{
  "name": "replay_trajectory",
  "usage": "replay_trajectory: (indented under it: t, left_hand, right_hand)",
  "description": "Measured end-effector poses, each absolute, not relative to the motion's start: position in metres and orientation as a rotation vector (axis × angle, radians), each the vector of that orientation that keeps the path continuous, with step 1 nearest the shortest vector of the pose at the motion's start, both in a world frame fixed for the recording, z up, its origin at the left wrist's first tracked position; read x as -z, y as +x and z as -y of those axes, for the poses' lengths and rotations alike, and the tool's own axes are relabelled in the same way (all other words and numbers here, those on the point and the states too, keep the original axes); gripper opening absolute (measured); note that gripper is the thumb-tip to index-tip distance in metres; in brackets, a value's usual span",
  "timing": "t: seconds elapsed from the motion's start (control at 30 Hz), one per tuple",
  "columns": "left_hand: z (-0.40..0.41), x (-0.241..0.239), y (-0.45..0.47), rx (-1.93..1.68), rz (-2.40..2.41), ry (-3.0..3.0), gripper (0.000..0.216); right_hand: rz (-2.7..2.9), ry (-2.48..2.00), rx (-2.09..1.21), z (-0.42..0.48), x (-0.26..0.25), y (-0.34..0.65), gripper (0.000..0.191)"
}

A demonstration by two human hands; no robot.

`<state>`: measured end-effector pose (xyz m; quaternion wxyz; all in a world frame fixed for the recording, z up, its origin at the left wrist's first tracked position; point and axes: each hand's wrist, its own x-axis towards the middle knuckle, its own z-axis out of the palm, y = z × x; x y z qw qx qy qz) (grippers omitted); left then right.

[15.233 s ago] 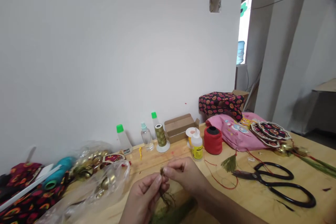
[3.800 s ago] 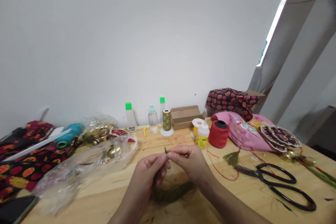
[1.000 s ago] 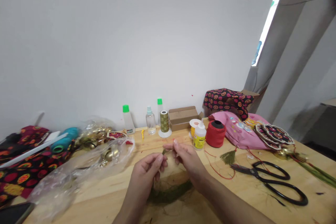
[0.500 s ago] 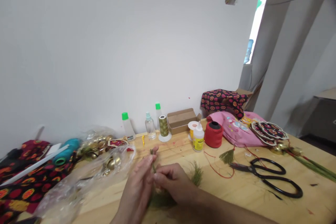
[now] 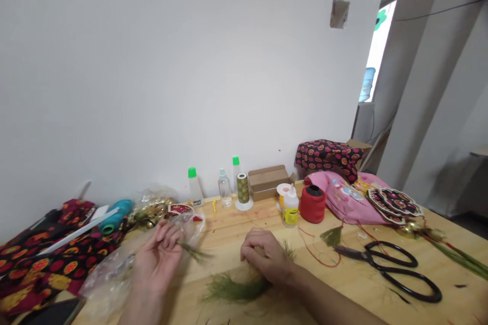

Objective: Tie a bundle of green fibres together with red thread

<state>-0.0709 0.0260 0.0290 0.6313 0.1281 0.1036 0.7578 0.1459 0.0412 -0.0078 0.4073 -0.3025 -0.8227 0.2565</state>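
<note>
My left hand (image 5: 158,259) is over the left-middle of the wooden table (image 5: 351,294), fingers pinched on a small olive-green tassel (image 5: 192,251) whose strands point right. My right hand (image 5: 263,254) rests curled on the table, fingers closed on a bundle of olive-green threads (image 5: 232,289) that fans out below and to the left of it. The two hands are well apart.
A clear plastic bag with brass bells (image 5: 152,213) lies by my left hand. Patterned cloth (image 5: 34,269) and a teal spool (image 5: 114,216) are far left. Bottles, a green-gold spool (image 5: 242,189), a glue bottle (image 5: 290,206), a red spool (image 5: 312,204), another tassel (image 5: 331,236) and black scissors (image 5: 396,266) are to the right.
My hands have parted: the left one moved left toward the plastic bag with the small tassel, the right one dropped onto the thread bundle. The camera tilted slightly.
</note>
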Motion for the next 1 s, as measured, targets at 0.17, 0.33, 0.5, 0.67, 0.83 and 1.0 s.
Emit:
replay_trajectory:
  t: [0.17, 0.33, 0.5, 0.67, 0.83, 1.0]
  left_hand:
    - [-0.022, -0.034, -0.070, -1.686, -0.186, 0.325, 0.029]
    - [-0.020, -0.033, -0.059, -1.638, -0.192, 0.347, 0.028]
    - [-0.023, -0.027, -0.054, -1.576, -0.240, 0.340, 0.027]
    - [-0.026, -0.021, -0.046, -1.533, -0.275, 0.323, 0.030]
    - [-0.026, -0.022, -0.039, -1.510, -0.275, 0.315, 0.029]
    - [-0.022, -0.026, -0.033, -1.478, -0.252, 0.298, 0.028]
  right_hand:
    - [2.128, -0.840, -0.548, -0.057, 0.009, 0.159, 0.017]
    - [2.269, -0.878, -0.500, -0.059, 0.009, 0.167, 0.011]
    - [2.422, -0.925, -0.466, -0.052, 0.011, 0.164, 0.020]
    - [2.474, -1.047, -0.391, -0.055, 0.014, 0.165, 0.008]
    - [2.404, -1.159, -0.393, -0.064, 0.016, 0.172, 0.014]
    - [2.322, -1.319, -0.353, -0.066, 0.013, 0.172, 0.020]
